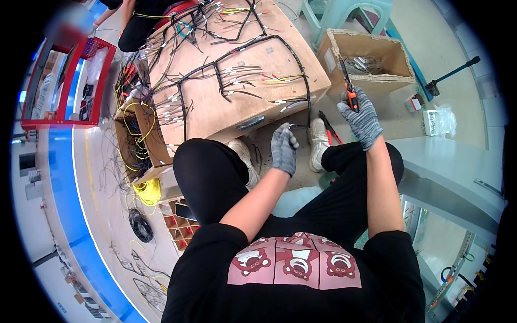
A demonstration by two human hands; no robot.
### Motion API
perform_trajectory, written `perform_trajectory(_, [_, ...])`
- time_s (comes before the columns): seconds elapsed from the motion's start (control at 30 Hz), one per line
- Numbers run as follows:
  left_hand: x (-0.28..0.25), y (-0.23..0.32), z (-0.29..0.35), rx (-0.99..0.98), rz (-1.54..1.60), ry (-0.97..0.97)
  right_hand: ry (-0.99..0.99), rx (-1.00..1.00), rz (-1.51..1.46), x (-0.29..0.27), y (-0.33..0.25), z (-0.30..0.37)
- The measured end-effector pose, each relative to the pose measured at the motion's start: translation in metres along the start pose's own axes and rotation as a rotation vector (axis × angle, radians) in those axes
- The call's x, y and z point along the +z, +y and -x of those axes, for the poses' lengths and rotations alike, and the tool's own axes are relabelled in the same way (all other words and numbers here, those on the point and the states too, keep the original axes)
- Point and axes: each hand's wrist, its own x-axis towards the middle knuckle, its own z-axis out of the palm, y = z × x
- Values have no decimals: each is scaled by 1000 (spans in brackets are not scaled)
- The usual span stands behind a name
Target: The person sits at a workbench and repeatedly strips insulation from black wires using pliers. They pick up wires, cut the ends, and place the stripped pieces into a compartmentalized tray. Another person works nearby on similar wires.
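Observation:
My right hand (pixel 362 119), in a grey knit glove, is closed around an orange-and-black hand tool (pixel 352 98) with a long, slim dark end. The tool points up in front of the cardboard box; its exact kind is unclear. My left hand (pixel 284 151), gloved alike, hovers between my knees just off the table's near edge. Its fingers are curled together, and whatever they may hold is hidden. Beside it, a branch of the black taped wire harness (pixel 301 70) hangs over the edge. Across the wooden table (pixel 215 116), the harness spreads into several wire ends with white, yellow and red tips.
A cardboard box (pixel 396 79) with metal pieces stands at right, near a green plastic stool (pixel 323 19). Red-handled pliers (pixel 333 131) lie by my shoe. Wire-filled boxes, a yellow wire coil (pixel 148 192) and a black coil (pixel 140 225) are left. Another person sits far left.

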Motion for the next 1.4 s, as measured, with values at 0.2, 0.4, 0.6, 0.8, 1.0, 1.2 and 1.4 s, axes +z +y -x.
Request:
perform_trajectory(0.2, [11, 6, -46, 35, 224, 27, 5, 40, -48, 4, 11, 18])
perform_trajectory(0.4, [37, 14, -38, 206, -23, -100, 11, -24, 91, 12, 17, 23])
perform_trajectory(0.6, [77, 21, -27, 234, -273, -232, 19, -48, 316, 10, -2, 24])
perform_trajectory(0.8, [91, 18, -51, 205, -519, -419, -19, -22, 641, 11, -13, 9])
perform_trajectory(1.0, [104, 23, -62, 280, -690, -559, -66, 41, 951, 5, -23, 5])
perform_trajectory(1.2, [104, 30, -76, 269, -789, -616, -49, 71, 1081, 4, -32, 2])
perform_trajectory(1.4, [104, 40, -77, 36, -641, -565, -35, 67, 1070, 5, -25, -3])
